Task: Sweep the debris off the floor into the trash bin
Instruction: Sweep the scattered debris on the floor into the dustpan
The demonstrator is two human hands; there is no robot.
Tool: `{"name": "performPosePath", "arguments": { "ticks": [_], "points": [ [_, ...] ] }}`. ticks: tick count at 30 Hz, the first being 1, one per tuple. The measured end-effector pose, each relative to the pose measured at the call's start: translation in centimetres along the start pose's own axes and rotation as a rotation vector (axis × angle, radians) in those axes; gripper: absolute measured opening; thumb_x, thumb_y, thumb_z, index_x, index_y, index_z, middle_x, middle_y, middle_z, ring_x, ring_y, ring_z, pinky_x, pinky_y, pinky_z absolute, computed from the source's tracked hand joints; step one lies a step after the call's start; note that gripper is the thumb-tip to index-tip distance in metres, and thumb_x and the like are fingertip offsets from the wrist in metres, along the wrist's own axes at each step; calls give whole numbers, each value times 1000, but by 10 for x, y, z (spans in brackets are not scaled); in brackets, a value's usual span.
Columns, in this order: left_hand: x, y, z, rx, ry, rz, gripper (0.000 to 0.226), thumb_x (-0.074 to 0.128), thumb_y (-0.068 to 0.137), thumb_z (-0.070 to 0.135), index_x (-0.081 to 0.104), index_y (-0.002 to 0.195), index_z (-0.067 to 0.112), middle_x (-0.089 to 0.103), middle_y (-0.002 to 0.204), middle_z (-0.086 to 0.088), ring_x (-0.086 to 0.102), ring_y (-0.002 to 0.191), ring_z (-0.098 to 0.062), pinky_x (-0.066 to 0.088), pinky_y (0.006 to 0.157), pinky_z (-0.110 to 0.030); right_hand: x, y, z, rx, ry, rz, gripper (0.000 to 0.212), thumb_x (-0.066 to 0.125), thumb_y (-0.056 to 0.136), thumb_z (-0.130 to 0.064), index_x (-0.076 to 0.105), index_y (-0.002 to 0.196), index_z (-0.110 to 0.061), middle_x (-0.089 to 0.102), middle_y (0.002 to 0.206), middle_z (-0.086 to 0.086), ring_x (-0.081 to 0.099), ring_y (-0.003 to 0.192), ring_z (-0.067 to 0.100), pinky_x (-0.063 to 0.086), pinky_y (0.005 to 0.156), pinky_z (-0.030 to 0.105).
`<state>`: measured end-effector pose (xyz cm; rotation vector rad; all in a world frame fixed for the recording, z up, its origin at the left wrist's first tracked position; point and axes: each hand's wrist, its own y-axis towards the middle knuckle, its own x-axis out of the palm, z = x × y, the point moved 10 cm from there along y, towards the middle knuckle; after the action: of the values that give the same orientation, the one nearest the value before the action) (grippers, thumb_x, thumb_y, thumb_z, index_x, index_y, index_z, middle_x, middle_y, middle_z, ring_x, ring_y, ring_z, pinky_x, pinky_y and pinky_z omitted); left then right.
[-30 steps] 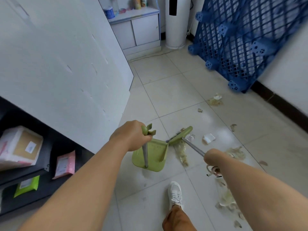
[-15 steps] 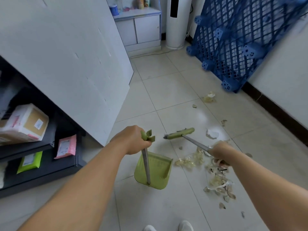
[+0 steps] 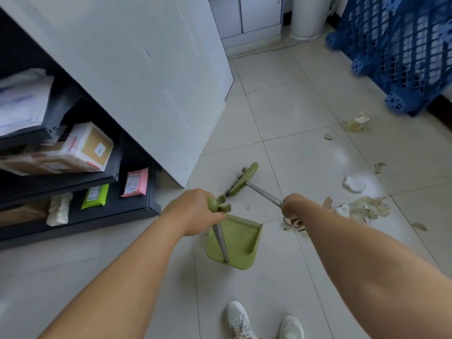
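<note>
Starting at the left, our left hand [image 3: 193, 211] is clamped around the top of the dustpan [image 3: 232, 243] handle, and the green pan hangs below that grip, its open mouth turned up-frame and slightly right. Just beyond it the broom head [image 3: 244, 179] lies at an angle, up-frame of both hands and to the left of the litter. Its metal shaft runs down and right into our right hand [image 3: 292, 209], whose fingers are wrapped around it. The main heap of debris [image 3: 364, 209] sits on the floor [image 3: 293, 113] just right of that hand, with looser scraps farther right and up near the blue pallet [image 3: 403, 50]. So the broom's long axis points away from the pile. We judge the head must cross rightward past the heap before it can drag anything back toward the pan. No trash bin is in view.
</note>
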<state>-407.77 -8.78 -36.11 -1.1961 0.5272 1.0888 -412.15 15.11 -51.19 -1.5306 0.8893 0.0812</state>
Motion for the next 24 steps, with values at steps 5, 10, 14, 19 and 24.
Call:
{"name": "performPosePath", "arguments": {
  "ticks": [5, 10, 14, 19, 24],
  "points": [
    [19, -7, 16, -3, 33, -48, 35, 65, 85, 45, 52, 63, 21, 59, 69, 3, 52, 60, -16, 37, 55, -27, -20, -16, 62, 6, -164, 27, 21, 39, 99, -11, 55, 111, -6, 49, 68, 8, 48, 49, 17, 46, 56, 26],
    [31, -8, 56, 27, 21, -75, 38, 65, 84, 45, 49, 63, 18, 55, 65, 1, 47, 57, -17, 35, 55, -28, -55, -47, 143, 43, -154, 107, 27, 49, 92, -7, 38, 69, -13, 42, 67, 3, 40, 54, 13, 38, 51, 24],
    [41, -8, 94, 74, 26, -88, 33, 66, 83, 43, 55, 67, 16, 57, 67, 0, 50, 59, -18, 39, 58, -29, -74, -81, 214, 200, -202, 104, 13, 37, 98, -5, 46, 88, -3, 43, 62, 5, 40, 44, 14, 35, 35, 19],
    [48, -7, 138, 126, 20, -76, 31, 67, 84, 39, 55, 66, 17, 55, 66, 1, 49, 58, -17, 38, 56, -28, -105, -118, 266, 277, -154, 227, 35, 36, 101, -15, 40, 67, -8, 42, 67, 1, 41, 53, 9, 36, 45, 19],
    [46, -3, 179, 192, 49, -65, 27, 68, 85, 39, 62, 74, 15, 60, 72, -1, 53, 61, -18, 42, 58, -28, -125, -134, 297, 317, -135, 267, 31, 41, 94, -17, 48, 65, -10, 47, 62, -1, 43, 49, 13, 36, 45, 21]
  ]
}}
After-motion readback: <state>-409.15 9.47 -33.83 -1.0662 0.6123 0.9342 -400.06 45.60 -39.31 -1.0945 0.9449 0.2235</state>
